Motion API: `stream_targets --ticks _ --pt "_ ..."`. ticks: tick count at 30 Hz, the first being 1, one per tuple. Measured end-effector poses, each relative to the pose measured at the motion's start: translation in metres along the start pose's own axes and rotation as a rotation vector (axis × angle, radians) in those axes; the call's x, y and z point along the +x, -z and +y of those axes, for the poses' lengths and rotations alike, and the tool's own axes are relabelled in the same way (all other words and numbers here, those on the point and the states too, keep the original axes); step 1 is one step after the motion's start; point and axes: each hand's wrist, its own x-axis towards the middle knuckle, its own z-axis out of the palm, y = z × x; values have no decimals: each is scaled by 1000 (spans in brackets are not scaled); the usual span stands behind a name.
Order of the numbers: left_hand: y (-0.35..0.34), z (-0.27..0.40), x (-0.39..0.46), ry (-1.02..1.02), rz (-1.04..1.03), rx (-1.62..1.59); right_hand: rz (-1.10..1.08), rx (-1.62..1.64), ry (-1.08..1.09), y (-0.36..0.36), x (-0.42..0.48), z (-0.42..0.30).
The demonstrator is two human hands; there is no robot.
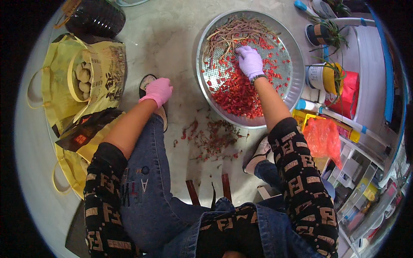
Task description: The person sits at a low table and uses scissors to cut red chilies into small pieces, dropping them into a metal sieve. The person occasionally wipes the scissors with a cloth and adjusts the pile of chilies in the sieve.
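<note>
A large round metal sieve tray lies on the floor in front of me. Cut red chili pieces fill its near part, and long thin dried beans or stalks lie along its far rim. My right hand, in a lilac glove, is over the tray's middle, between the stalks and the chilies; its fingertips are partly hidden, so a grip cannot be made out. My left hand, in a pink glove, hangs curled above my left shoe, away from the tray. Chili stems and scraps lie scattered on the floor between my feet.
Yellow bags stand at the left, one holding round pale items, with a dark plastic container beyond. Potted plants, white pipes, a red plastic bag and a shelf rack line the right side.
</note>
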Motion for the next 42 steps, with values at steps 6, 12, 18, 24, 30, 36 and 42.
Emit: stream_targets --ticks 6,12,18,24,30,36,42 --pt "-5 0 4 -52 37 -16 -114 -87 -17 -19 16 -4" --pt "-13 -13 5 -72 48 -59 -358 -215 42 2 -24 -6" --pt "-15 -17 0 -137 114 -56 -147 -49 60 2 -31 -19" --pt "-12 -17 0 -176 104 -58 -199 -182 113 -23 -7 -37" --pt "-16 -23 0 -169 87 -61 -247 -85 278 -16 -29 -29" --pt "-16 -23 1 -176 70 -22 -188 -104 125 -14 -38 -21" --pt "-16 -21 4 -206 72 5 -137 -111 37 -24 -4 -37"
